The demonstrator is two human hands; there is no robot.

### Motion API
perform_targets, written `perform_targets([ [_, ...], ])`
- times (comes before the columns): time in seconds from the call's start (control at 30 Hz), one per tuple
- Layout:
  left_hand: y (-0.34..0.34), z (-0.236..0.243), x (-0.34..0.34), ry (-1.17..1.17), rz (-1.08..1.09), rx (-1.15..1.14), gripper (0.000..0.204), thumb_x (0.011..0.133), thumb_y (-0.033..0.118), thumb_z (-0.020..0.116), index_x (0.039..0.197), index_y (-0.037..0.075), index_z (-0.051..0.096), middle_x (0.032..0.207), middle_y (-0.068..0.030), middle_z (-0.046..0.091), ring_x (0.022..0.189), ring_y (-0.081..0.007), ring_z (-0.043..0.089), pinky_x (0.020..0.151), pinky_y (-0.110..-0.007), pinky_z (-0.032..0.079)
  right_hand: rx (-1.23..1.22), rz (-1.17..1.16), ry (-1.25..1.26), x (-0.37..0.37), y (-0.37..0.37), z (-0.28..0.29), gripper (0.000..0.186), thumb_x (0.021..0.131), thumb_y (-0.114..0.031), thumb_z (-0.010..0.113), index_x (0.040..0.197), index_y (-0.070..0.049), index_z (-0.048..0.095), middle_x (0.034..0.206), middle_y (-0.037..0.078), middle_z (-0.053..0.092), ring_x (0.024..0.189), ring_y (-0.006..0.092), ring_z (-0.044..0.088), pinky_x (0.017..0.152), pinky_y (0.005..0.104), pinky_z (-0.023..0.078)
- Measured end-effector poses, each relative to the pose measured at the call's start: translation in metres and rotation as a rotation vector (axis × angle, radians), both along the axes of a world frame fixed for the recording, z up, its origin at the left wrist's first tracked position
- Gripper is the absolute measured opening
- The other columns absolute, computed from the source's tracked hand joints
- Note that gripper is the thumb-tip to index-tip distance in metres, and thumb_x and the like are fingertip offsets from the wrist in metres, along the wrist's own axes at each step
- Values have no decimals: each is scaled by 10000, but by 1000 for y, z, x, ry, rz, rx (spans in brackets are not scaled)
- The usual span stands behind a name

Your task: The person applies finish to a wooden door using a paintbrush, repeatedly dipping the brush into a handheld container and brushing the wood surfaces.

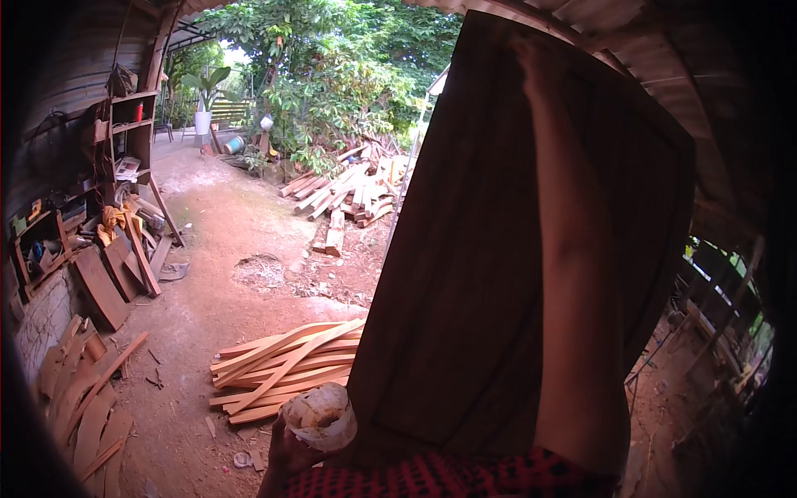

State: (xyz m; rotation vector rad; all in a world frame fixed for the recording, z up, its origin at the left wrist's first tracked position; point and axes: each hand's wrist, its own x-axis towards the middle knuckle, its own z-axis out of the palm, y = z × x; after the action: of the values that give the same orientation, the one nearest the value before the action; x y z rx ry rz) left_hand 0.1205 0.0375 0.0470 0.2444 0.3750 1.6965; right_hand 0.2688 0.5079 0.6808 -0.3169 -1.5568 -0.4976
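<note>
A tall dark wooden panel [465,249], like a door with framed grooves, stands upright in front of me and fills the right half of the view. My right arm is stretched far up across it, and my right hand [535,62] is at its upper part. That hand is dark and blurred, so its fingers and anything in them cannot be made out. Low down, my left hand [286,452] grips a small whitish tub [320,417] with a stained, brownish inside. The tub is close to the panel's lower left edge.
Curved wooden strips [286,365] lie piled on the dirt floor beyond the tub. Farther off is a heap of cut timber [353,187]. Boards [101,286] lean along the left wall below shelves [133,124]. Thin wood offcuts [91,415] lie at lower left.
</note>
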Motion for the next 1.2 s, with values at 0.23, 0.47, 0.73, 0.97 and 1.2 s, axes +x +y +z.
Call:
perform_targets([
  [0.23,4,-6,-26,30,-56,14,850,781,646,498,1412,128,260,1431,-156,295,1283,-388,332,976,-611,326,474,-728,473,177,5,-22,280,876,-217,488,1030,-36,636,996,162,648,894,313,621,843,421,478],
  [0.47,-7,-10,-42,62,-147,31,857,798,662,470,1423,129,223,1426,-164,295,1289,-387,326,995,-603,321,138,-533,232,62,-60,-93,276,904,-205,474,1117,-94,610,1114,157,608,1048,307,567,930,405,426],
  [0.73,15,-25,-52,-15,-207,40,800,817,625,479,1419,154,244,1417,-166,313,1274,-382,353,977,-611,343,132,186,50,-48,-91,-97,225,886,-194,542,1063,-76,616,965,145,634,917,323,595,838,395,460],
  [0.97,18,-24,-58,-70,-115,-47,749,803,532,572,1376,124,314,1362,-154,400,1217,-377,425,955,-602,385,158,-194,-480,-47,-115,-138,242,887,-225,559,1058,-63,614,939,154,615,854,317,604,744,395,488],
  [1.2,25,-38,-66,-38,-61,-37,771,808,612,512,1389,148,306,1370,-153,391,1224,-366,428,926,-618,393,117,181,-1090,-23,-227,-319,93,872,-148,585,850,-58,596,818,71,586,770,211,609,688,296,488],
])
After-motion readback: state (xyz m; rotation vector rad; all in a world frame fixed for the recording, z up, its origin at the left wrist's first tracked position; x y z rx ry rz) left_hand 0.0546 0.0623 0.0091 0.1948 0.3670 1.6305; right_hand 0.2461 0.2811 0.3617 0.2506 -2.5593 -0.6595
